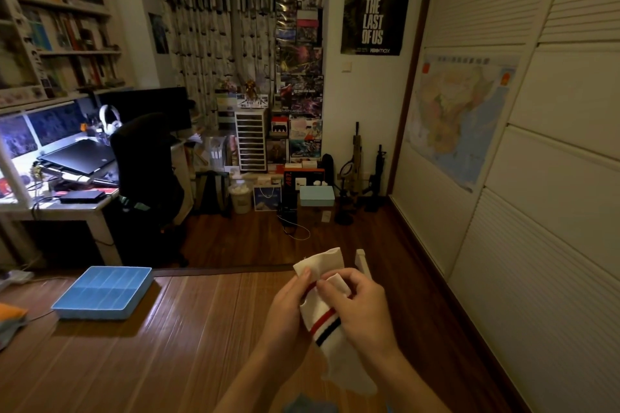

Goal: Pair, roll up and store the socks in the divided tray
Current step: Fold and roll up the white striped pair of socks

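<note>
At the left, the blue divided tray (100,312) is set on the wooden surface, and no socks are seen in its compartments. Well to its right, a white striped sock (327,323) is held up, gripped at its edge by the left hand (288,308) and pinched near the cuff by the right hand (364,310). Pairing or early rolling is judged to be in hand. A tight roll is called for next, then a carry leftward to the tray.
</note>
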Action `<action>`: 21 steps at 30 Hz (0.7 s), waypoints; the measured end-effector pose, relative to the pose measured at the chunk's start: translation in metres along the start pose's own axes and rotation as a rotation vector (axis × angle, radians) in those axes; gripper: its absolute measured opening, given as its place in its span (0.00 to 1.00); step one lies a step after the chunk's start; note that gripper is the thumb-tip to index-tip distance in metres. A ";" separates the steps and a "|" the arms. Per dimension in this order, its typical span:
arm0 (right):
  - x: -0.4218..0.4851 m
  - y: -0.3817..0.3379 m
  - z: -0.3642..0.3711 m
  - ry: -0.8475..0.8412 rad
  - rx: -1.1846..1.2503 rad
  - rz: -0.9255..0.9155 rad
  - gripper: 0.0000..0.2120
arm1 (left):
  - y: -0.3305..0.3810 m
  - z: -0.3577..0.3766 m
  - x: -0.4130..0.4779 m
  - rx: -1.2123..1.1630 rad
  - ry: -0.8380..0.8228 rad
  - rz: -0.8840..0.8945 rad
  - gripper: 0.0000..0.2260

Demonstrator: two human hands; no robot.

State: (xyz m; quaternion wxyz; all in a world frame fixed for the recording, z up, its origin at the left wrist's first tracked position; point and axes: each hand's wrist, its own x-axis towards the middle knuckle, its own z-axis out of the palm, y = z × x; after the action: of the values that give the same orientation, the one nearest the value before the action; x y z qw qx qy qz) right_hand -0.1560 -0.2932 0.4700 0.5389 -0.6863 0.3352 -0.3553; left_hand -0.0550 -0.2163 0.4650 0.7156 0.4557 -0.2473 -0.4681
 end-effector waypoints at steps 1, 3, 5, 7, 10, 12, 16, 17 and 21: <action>0.001 0.000 -0.002 0.006 -0.002 -0.013 0.07 | 0.000 0.000 0.000 -0.004 0.003 -0.001 0.17; 0.004 -0.003 -0.006 0.018 0.028 -0.048 0.06 | 0.000 -0.002 0.000 -0.014 0.006 -0.003 0.18; 0.005 -0.006 -0.009 0.040 0.077 -0.088 0.06 | -0.001 -0.004 0.000 -0.031 0.002 -0.008 0.19; 0.008 -0.008 -0.012 0.086 0.107 -0.125 0.04 | -0.003 -0.005 0.000 -0.061 0.006 -0.016 0.18; 0.011 -0.012 -0.012 0.095 0.138 -0.154 0.11 | -0.007 -0.005 0.000 -0.090 0.000 -0.030 0.19; 0.010 -0.013 -0.009 0.049 0.177 -0.114 0.14 | -0.009 -0.004 0.000 -0.078 -0.011 -0.031 0.21; 0.007 -0.012 -0.003 -0.036 0.218 -0.006 0.12 | -0.013 -0.002 -0.002 0.023 -0.036 0.006 0.18; 0.007 -0.012 -0.003 -0.057 0.219 0.005 0.12 | -0.012 -0.001 -0.003 0.044 -0.038 0.011 0.17; 0.004 -0.012 -0.007 -0.140 0.156 -0.081 0.16 | -0.005 0.001 -0.007 0.081 -0.043 0.015 0.18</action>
State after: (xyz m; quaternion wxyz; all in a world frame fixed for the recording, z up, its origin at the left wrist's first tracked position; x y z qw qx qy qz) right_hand -0.1593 -0.2975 0.4834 0.5978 -0.6785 0.2401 -0.3531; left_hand -0.0613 -0.2111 0.4616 0.6945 0.4722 -0.2850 -0.4620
